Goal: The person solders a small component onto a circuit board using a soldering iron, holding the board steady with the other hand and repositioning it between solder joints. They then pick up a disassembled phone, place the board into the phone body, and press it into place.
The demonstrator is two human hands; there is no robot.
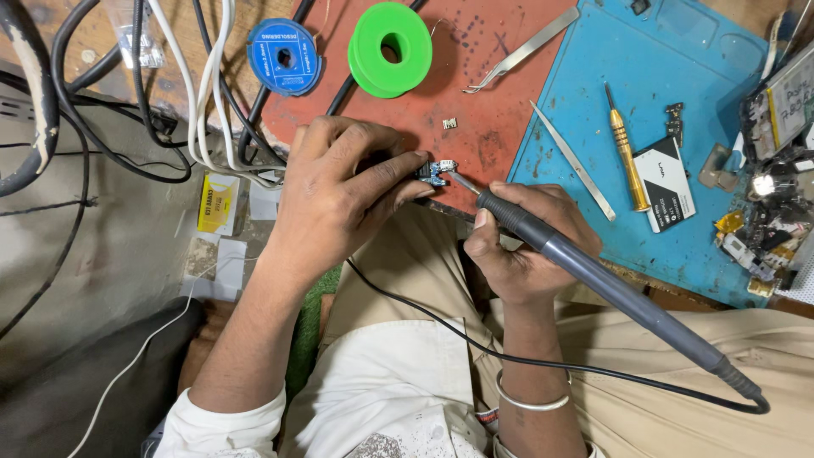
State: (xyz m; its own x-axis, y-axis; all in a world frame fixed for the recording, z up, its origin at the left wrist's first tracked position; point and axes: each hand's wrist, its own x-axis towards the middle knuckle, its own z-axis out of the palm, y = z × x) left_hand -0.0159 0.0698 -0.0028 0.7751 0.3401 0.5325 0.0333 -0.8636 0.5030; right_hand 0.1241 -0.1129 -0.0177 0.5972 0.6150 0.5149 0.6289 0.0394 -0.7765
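Two hands at work: left hand pinches small blue circuit board at red mat edge; right hand grips soldering iron, tip touching board. Soldering under way; tweezers, screwdriver lie untouched nearby.

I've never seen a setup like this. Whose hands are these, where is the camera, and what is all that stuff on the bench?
The one picture comes from a camera on the person's head, looking down at their own lap and bench. The left hand pinches a tiny blue circuit board. The right hand grips a dark soldering iron, its tip at that board. On the red mat lie a green spool and curved tweezers, with a blue spool at its edge. The blue mat holds straight tweezers, a gold screwdriver and small phone parts.
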